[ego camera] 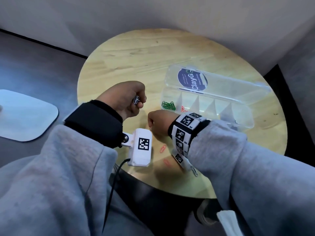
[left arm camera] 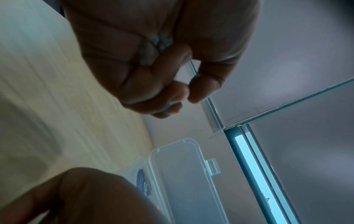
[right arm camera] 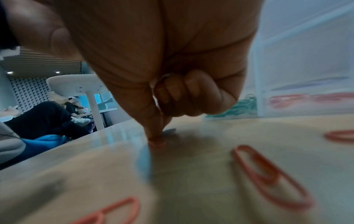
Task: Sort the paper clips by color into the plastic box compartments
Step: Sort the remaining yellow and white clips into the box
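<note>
A clear plastic box lies open on the round wooden table, its lid folded back. Green clips fill its leftmost compartment and red clips lie in the one beside it. My left hand is curled into a fist holding several silver clips left of the box. My right hand reaches down to the table in front of the box, where its thumb and forefinger pinch a red clip. Loose red clips lie near it.
More red clips lie near the table's front edge, under my right wrist. A silver clip lies at the front rim. A white stool stands to the left, off the table. People sit at another table in the right wrist view.
</note>
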A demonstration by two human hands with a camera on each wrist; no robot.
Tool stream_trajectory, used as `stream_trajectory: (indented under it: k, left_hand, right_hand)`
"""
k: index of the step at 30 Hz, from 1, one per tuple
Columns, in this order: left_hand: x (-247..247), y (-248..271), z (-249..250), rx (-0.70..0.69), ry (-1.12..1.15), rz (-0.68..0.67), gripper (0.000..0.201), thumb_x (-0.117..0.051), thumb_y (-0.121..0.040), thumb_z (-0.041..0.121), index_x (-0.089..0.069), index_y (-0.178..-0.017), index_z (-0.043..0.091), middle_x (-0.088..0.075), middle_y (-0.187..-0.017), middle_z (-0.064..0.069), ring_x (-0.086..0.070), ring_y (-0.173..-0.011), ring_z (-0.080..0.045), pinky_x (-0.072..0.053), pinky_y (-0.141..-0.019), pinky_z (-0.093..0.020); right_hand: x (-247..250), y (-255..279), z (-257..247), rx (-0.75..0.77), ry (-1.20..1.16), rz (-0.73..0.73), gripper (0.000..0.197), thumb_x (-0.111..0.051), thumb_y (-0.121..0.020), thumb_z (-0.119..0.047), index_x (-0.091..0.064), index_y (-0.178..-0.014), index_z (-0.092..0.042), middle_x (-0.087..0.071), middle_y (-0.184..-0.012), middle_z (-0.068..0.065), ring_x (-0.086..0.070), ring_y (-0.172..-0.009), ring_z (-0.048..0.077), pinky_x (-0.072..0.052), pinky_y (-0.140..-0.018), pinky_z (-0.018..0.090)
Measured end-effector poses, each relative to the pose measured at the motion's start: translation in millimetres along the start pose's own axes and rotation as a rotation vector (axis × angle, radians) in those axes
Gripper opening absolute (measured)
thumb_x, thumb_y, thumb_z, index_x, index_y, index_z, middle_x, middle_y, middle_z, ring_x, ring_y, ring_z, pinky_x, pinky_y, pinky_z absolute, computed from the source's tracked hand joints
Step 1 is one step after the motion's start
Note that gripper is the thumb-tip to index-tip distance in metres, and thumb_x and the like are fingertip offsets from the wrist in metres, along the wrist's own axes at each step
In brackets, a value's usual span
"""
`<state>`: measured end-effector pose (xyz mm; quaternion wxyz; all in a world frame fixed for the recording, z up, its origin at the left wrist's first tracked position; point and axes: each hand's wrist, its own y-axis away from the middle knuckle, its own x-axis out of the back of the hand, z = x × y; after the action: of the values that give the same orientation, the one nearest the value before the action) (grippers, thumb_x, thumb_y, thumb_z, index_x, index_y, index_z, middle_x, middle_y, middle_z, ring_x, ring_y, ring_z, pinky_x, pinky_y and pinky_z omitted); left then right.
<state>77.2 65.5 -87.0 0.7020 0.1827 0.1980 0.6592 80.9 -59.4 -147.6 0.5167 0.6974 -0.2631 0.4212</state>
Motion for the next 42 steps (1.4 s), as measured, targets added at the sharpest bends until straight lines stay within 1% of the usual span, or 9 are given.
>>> stream_trajectory:
  k: [4,7,11,16,25,33,36,39,42]
  left_hand:
    - [-9.8,-0.6,-3.7,0.034,-0.079,-0.029,0.020,-0.042,-0.081,0.002,-0.041,-0.063,0.012,-0.042,-0.063,-0.002,-0.035,-0.049,-0.011,-0.023,-0.033,-0.011]
    - [-16.7,-0.3,-4.4,0.020,-0.141,-0.031,0.018,-0.042,-0.083,0.004,-0.045,-0.068,0.014,-0.041,-0.062,-0.001,-0.035,-0.051,-0.011,-0.023,-0.036,-0.011]
    - [-27.2,-0.6,-3.1,-0.011,-0.216,-0.036,0.019,-0.042,-0.085,0.006,-0.046,-0.069,0.014,-0.042,-0.062,-0.001,-0.034,-0.051,-0.012,-0.023,-0.038,-0.014]
    - [-54.1,-1.9,-8.0,-0.042,-0.411,-0.171,0.020,-0.051,-0.086,0.012,-0.047,-0.067,0.017,-0.038,-0.060,0.001,-0.027,-0.049,-0.013,-0.018,-0.040,-0.016]
    - [-110.3,3.8,-33.9,-0.141,-1.015,-0.389,0.015,-0.068,-0.079,0.034,-0.063,-0.081,0.020,-0.047,-0.059,0.005,-0.042,-0.051,-0.012,-0.030,-0.050,-0.021]
    - [-136.0,9.1,-47.8,-0.156,-1.216,-0.565,0.020,-0.061,-0.076,0.015,-0.065,-0.079,0.034,-0.057,-0.060,0.005,-0.049,-0.055,-0.014,-0.039,-0.059,-0.024]
    - [-136.7,9.3,-50.9,-0.171,-1.273,-0.604,0.024,-0.063,-0.075,0.014,-0.067,-0.086,0.035,-0.052,-0.058,0.008,-0.047,-0.053,-0.008,-0.037,-0.056,-0.021]
    - [-138.0,11.5,-55.3,-0.158,-1.334,-0.646,0.025,-0.064,-0.074,0.012,-0.066,-0.087,0.032,-0.054,-0.053,0.010,-0.046,-0.046,0.000,-0.035,-0.051,-0.019]
    - [-142.4,11.8,-63.3,-0.099,-1.370,-0.686,0.027,-0.059,-0.072,0.010,-0.066,-0.089,0.030,-0.061,-0.061,0.002,-0.054,-0.053,-0.012,-0.042,-0.057,-0.020]
  right_hand:
    - [-0.7,7.4,8.6,0.010,0.047,-0.013,0.025,-0.049,-0.094,-0.024,-0.064,-0.106,-0.007,-0.066,-0.107,0.007,-0.060,-0.096,0.022,-0.043,-0.075,0.028]
    - [-4.6,18.8,16.2,0.007,-0.077,-0.029,0.010,-0.054,-0.089,-0.023,-0.061,-0.084,-0.017,-0.063,-0.088,-0.001,-0.058,-0.086,0.020,-0.044,-0.070,0.026]
    - [3.5,44.8,35.9,-0.052,-0.386,-0.031,0.023,-0.060,-0.083,-0.023,-0.049,-0.063,-0.022,-0.052,-0.064,-0.006,-0.049,-0.063,0.015,-0.039,-0.058,0.025]
    - [0.9,86.5,87.2,-0.162,-0.981,-0.170,0.024,-0.051,-0.085,0.001,-0.049,-0.064,-0.011,-0.048,-0.061,0.008,-0.041,-0.050,0.019,-0.037,-0.048,0.025]
    - [-23.7,127.9,156.5,-0.299,-1.665,0.098,0.028,-0.038,-0.088,0.012,-0.051,-0.073,-0.009,-0.049,-0.055,0.005,-0.046,-0.037,0.010,-0.036,-0.036,0.014]
    - [-28.7,127.5,162.1,-0.242,-1.550,-0.100,0.028,-0.033,-0.090,0.003,-0.053,-0.073,-0.007,-0.046,-0.063,0.006,-0.050,-0.043,0.009,-0.039,-0.040,0.016]
    - [-34.5,127.1,162.7,-0.213,-1.206,-0.214,0.018,-0.046,-0.088,-0.002,-0.056,-0.076,-0.012,-0.054,-0.074,0.012,-0.047,-0.052,0.012,-0.037,-0.044,0.018]
    - [-37.7,129.1,157.9,-0.214,-0.802,-0.194,0.011,-0.064,-0.080,-0.014,-0.060,-0.074,-0.023,-0.059,-0.072,-0.001,-0.047,-0.059,0.011,-0.039,-0.050,0.021]
    - [-36.4,129.8,151.9,-0.205,-0.676,-0.098,0.012,-0.073,-0.076,-0.024,-0.061,-0.073,-0.024,-0.052,-0.064,-0.005,-0.045,-0.055,0.013,-0.039,-0.049,0.021]
